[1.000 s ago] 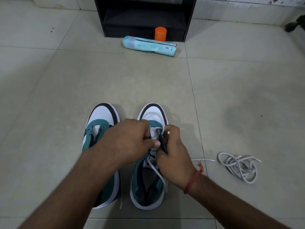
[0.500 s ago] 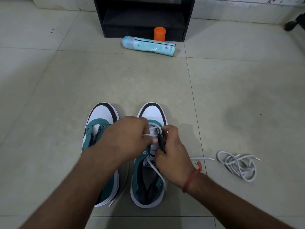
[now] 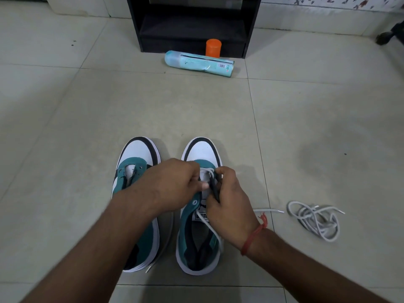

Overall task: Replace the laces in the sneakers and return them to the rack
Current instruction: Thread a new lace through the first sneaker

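Two teal, white and black sneakers stand side by side on the tiled floor, toes pointing away from me. The left sneaker [image 3: 136,158] has bare eyelets. Over the right sneaker [image 3: 200,153] both hands work at the lowest eyelets. My left hand [image 3: 175,184] pinches a white lace [image 3: 208,224] near the shoe's tongue. My right hand [image 3: 227,202] grips the dark eyelet flap on the shoe's right side, where the lace crosses. One lace end trails right across the floor. A second white lace [image 3: 314,219] lies in a loose tangle to the right.
A black shoe rack [image 3: 192,22] stands against the far wall. In front of it lie a pale blue tube-shaped bottle [image 3: 196,63] and an upright orange cap [image 3: 213,48]. A dark object [image 3: 389,36] sits at the far right edge.
Both hands stayed on the right sneaker's lowest eyelets, shifting only slightly. A lace end now shows by the heel of the left sneaker.
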